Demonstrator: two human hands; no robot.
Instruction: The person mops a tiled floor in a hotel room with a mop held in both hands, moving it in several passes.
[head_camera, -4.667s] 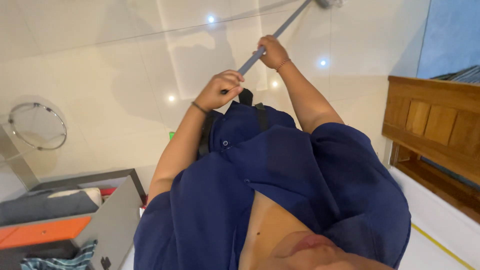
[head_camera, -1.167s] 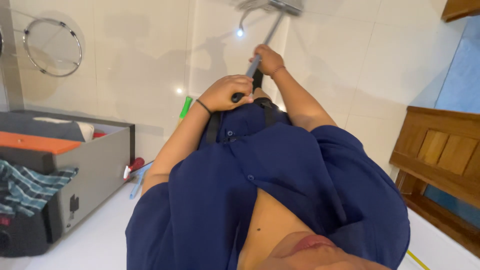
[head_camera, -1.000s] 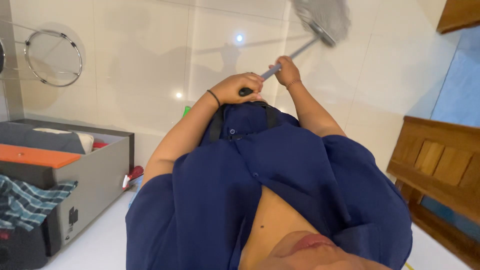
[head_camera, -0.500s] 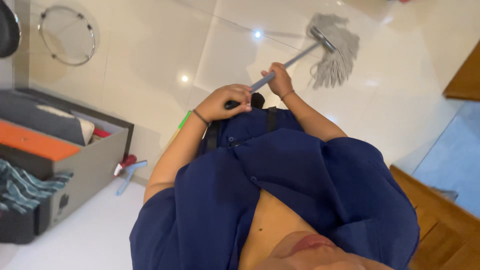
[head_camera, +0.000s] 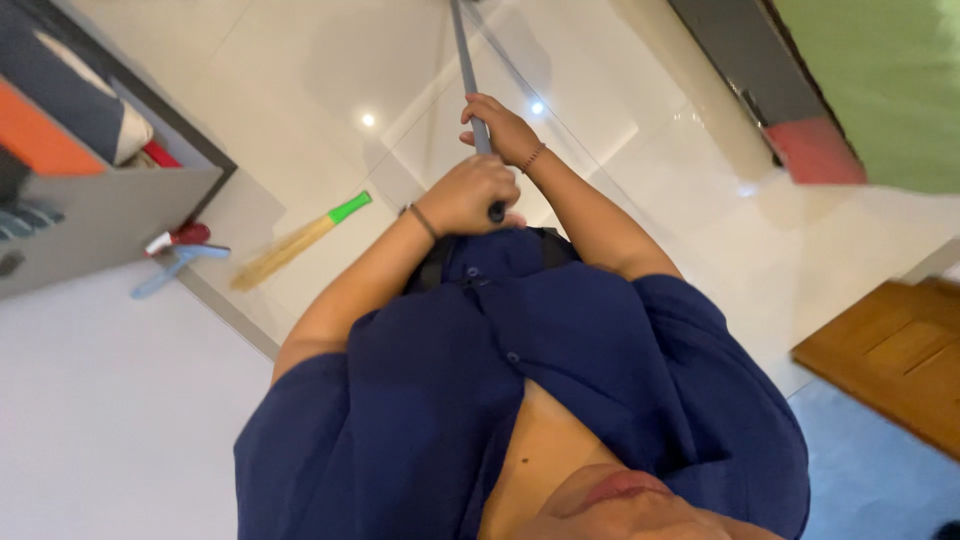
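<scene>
Hands | left hand (head_camera: 470, 195) and right hand (head_camera: 503, 128) both clenched on grey mop handle (head_camera: 465, 60) | broom (head_camera: 300, 238) on tiled floor (head_camera: 620, 170)

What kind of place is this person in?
Probably a room in a home: a glossy tiled floor, a small broom by the wall, and an open suitcase of folded clothes.

A single camera, worn on the person's head, looks steeply down the front of their own body, so the dark blue shirt (head_camera: 520, 400) fills the lower half from very close. Beyond it the view takes in both hands near the top centre and the glossy tiled floor (head_camera: 300, 80) farther off. The frame seems rolled to one side, with floor lines running diagonally
</scene>
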